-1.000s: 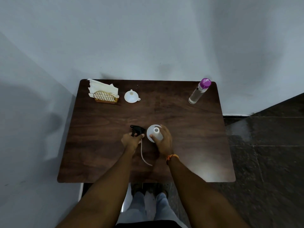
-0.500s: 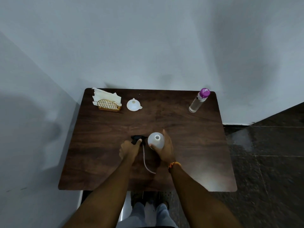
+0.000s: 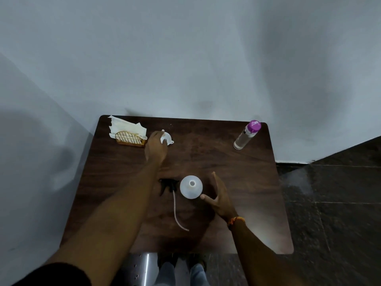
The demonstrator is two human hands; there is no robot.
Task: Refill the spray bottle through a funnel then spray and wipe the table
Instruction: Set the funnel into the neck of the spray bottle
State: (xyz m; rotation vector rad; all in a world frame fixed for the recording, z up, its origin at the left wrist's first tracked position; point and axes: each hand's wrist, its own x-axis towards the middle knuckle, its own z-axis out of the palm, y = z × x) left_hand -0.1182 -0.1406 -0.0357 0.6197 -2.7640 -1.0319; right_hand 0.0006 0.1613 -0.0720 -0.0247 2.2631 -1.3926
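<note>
Reaching across the desk, your left hand covers the light, stiff funnel; finger closure unclear. Pinch its rim. Your right hand, fingers apart, flanks the uncapped spray bottle.

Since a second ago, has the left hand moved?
Yes. The left hand left the black sprayer head and went to the table's far side, now on the white funnel beside the napkin holder.

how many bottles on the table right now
2: an uncapped white spray bottle mid-table beside the right hand, and a purple-capped bottle at the far right corner.
</note>
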